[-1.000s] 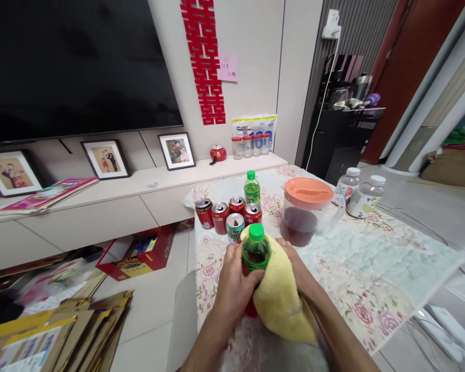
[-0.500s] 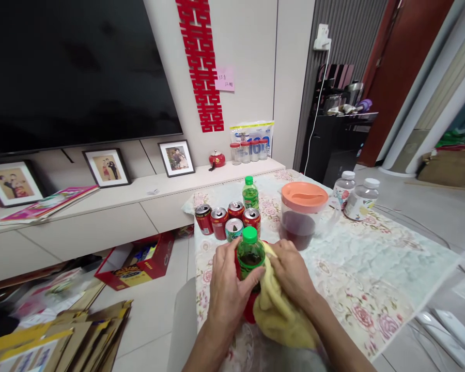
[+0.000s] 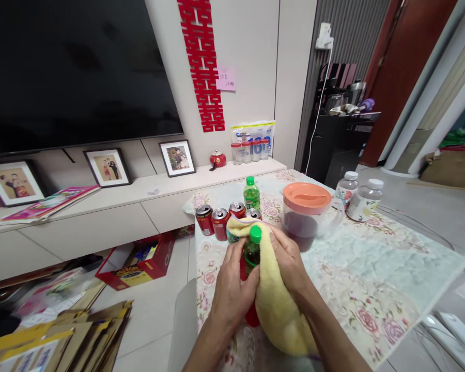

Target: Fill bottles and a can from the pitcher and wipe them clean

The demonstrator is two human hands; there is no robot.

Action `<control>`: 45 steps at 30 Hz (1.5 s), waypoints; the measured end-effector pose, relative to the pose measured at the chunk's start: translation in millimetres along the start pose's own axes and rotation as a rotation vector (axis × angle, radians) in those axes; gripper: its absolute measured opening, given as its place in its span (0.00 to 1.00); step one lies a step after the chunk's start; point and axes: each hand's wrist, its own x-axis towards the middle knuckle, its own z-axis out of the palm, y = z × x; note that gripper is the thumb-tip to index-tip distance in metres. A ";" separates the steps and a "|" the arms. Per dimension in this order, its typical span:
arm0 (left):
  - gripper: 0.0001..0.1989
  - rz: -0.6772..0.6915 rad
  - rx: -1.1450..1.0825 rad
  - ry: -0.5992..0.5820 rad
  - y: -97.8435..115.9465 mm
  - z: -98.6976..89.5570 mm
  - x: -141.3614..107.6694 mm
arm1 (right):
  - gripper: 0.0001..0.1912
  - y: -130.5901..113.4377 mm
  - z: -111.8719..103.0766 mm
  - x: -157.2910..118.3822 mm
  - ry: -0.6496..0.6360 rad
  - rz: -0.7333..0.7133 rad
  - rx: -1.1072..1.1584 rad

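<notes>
A green-capped bottle [image 3: 252, 253] stands upright at the near edge of the table, with my left hand [image 3: 232, 281] wrapped round its left side. My right hand [image 3: 289, 258] grips a yellow cloth [image 3: 277, 305] against the bottle's right side. The cloth's upper end lies behind the cap and over part of the cans. Something red shows below and beside the bottle, mostly hidden by my hands. Just beyond are several drink cans [image 3: 220, 225] and a second green-capped bottle [image 3: 251, 195].
On the flowered tablecloth [image 3: 341, 274] stand an orange-lidded pitcher [image 3: 302, 222] of dark liquid and two white-capped bottles [image 3: 366, 201] at the right. A low cabinet [image 3: 139, 206] with picture frames runs behind. A red box [image 3: 139, 261] and flattened cardboard [image 3: 81, 336] lie on the floor, left.
The cloth's upper end has moved up and left, now behind the bottle cap and over some cans. My right hand has risen slightly with it. My left hand stays round the bottle.
</notes>
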 end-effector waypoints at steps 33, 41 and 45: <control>0.33 0.058 0.219 0.106 -3.3 -7.5 7.1 | 0.15 48.2 -1.2 -30.8 -0.158 0.155 -0.880; 0.31 0.131 0.197 0.063 -8.6 -11.9 9.1 | 0.24 8.1 -18.1 -18.3 0.139 0.019 -0.418; 0.31 0.139 0.151 0.066 -13.8 -12.8 10.6 | 0.24 -7.0 5.4 -11.1 0.111 -0.156 -0.364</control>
